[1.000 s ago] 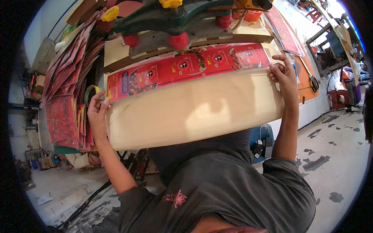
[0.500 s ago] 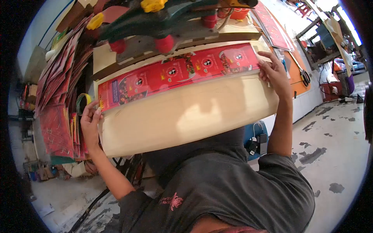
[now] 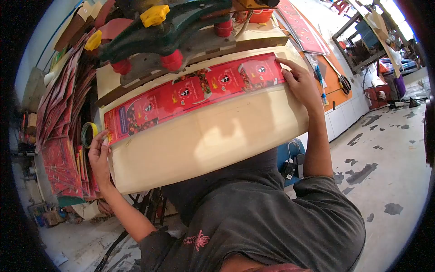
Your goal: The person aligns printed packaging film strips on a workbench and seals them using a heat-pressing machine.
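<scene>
A long strip of red printed sheet, with food pictures and round logos, lies lengthwise over a pale cream board. My left hand pinches its lower left corner between thumb and fingers. At the far right end, my right hand grips the strip's corner, index finger along the edge and thumb near the front. Just behind the strip stands a dark green machine with red feet and yellow knobs. Its metal base is close to the strip's back edge.
Stacks of red printed sheets lean at the left, beside a roll of yellow tape. Scissors and a blue pen-like tool lie on the orange surface at right. A blue stool holds black chargers.
The view has shifted, so the machine and board sit further left in the picture. Both hands remain at the strip's ends; the right fingers reach further over its corner.
</scene>
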The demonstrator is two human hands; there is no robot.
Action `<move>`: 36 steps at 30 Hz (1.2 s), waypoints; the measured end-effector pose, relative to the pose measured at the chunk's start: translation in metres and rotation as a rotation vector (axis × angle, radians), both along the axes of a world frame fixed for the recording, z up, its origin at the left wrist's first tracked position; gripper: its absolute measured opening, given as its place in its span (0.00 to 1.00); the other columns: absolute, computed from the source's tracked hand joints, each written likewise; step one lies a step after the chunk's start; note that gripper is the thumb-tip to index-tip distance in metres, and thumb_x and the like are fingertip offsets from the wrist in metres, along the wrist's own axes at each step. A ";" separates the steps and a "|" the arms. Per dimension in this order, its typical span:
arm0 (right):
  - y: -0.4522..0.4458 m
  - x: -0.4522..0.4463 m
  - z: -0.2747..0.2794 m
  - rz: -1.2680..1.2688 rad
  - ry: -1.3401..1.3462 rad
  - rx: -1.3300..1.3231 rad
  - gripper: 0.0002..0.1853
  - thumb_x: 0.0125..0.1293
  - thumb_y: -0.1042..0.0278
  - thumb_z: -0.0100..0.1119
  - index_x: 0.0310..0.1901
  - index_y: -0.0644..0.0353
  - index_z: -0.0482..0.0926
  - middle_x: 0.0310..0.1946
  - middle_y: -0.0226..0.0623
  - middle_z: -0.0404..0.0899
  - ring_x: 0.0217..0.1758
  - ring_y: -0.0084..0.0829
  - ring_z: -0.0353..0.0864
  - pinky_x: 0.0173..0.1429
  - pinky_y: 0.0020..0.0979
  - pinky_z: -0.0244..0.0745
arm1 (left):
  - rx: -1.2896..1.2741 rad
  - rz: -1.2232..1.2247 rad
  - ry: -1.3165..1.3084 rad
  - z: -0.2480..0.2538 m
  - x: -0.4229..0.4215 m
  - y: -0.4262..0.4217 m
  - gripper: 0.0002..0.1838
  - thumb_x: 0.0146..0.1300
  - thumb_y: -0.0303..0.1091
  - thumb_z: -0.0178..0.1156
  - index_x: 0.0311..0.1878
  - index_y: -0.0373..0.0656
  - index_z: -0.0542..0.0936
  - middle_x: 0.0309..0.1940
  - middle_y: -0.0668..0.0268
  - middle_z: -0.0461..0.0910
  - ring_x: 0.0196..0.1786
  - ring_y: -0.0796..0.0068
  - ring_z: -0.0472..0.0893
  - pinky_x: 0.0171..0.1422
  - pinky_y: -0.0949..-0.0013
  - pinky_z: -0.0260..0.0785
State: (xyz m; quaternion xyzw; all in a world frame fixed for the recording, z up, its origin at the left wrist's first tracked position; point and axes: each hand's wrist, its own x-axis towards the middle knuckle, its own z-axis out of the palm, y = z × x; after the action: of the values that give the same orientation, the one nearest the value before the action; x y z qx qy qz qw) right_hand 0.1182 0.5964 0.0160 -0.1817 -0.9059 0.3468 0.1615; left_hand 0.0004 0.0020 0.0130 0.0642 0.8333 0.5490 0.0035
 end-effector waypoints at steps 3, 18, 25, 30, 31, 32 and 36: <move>-0.012 0.003 0.006 -0.076 -0.001 0.005 0.18 0.75 0.57 0.59 0.63 0.50 0.84 0.35 0.51 0.88 0.37 0.43 0.88 0.47 0.42 0.79 | 0.022 0.010 -0.030 -0.004 0.001 -0.003 0.18 0.78 0.31 0.58 0.66 0.36 0.79 0.49 0.72 0.80 0.39 0.86 0.70 0.47 0.79 0.64; 0.004 0.006 -0.014 0.028 0.100 -0.230 0.17 0.77 0.65 0.62 0.63 0.61 0.81 0.28 0.26 0.76 0.32 0.16 0.70 0.36 0.23 0.64 | 0.086 0.133 0.041 0.000 0.008 0.004 0.17 0.73 0.29 0.66 0.63 0.41 0.81 0.34 0.76 0.78 0.37 0.86 0.74 0.49 0.78 0.69; -0.001 0.005 -0.015 0.023 0.125 -0.281 0.17 0.77 0.64 0.62 0.62 0.61 0.82 0.29 0.26 0.76 0.32 0.16 0.69 0.35 0.23 0.65 | 0.121 0.116 0.072 -0.006 0.006 0.003 0.19 0.72 0.29 0.67 0.64 0.43 0.80 0.34 0.76 0.78 0.35 0.87 0.74 0.43 0.81 0.67; -0.004 0.004 -0.012 -0.001 0.096 -0.283 0.17 0.78 0.65 0.61 0.64 0.60 0.81 0.32 0.24 0.78 0.33 0.13 0.71 0.36 0.21 0.65 | 0.118 0.179 0.017 0.000 0.011 0.015 0.20 0.73 0.27 0.65 0.67 0.43 0.77 0.28 0.78 0.74 0.34 0.89 0.72 0.45 0.81 0.64; -0.005 0.005 -0.010 -0.014 0.078 -0.314 0.17 0.79 0.66 0.61 0.65 0.60 0.81 0.33 0.22 0.80 0.34 0.11 0.71 0.36 0.19 0.65 | 0.149 0.142 0.066 -0.004 0.009 0.014 0.21 0.74 0.28 0.64 0.68 0.44 0.76 0.29 0.78 0.74 0.35 0.90 0.71 0.45 0.81 0.63; -0.006 0.006 -0.010 -0.010 0.078 -0.313 0.17 0.79 0.66 0.61 0.65 0.60 0.81 0.33 0.22 0.80 0.34 0.11 0.71 0.36 0.19 0.65 | 0.180 0.104 0.115 -0.006 0.009 0.013 0.22 0.74 0.28 0.64 0.69 0.44 0.75 0.29 0.78 0.74 0.35 0.90 0.71 0.45 0.82 0.63; 0.004 0.004 -0.016 0.012 0.078 -0.275 0.18 0.79 0.66 0.61 0.66 0.59 0.80 0.32 0.20 0.77 0.32 0.11 0.68 0.35 0.19 0.62 | 0.131 0.093 0.114 -0.003 0.011 0.014 0.24 0.75 0.29 0.63 0.71 0.44 0.73 0.29 0.79 0.73 0.36 0.90 0.70 0.45 0.82 0.62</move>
State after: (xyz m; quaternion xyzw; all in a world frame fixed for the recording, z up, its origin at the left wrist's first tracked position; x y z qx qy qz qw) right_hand 0.1222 0.6006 -0.0001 -0.1833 -0.8440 0.4753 0.1681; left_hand 0.0114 0.0157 0.0104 0.0566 0.7965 0.5975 -0.0738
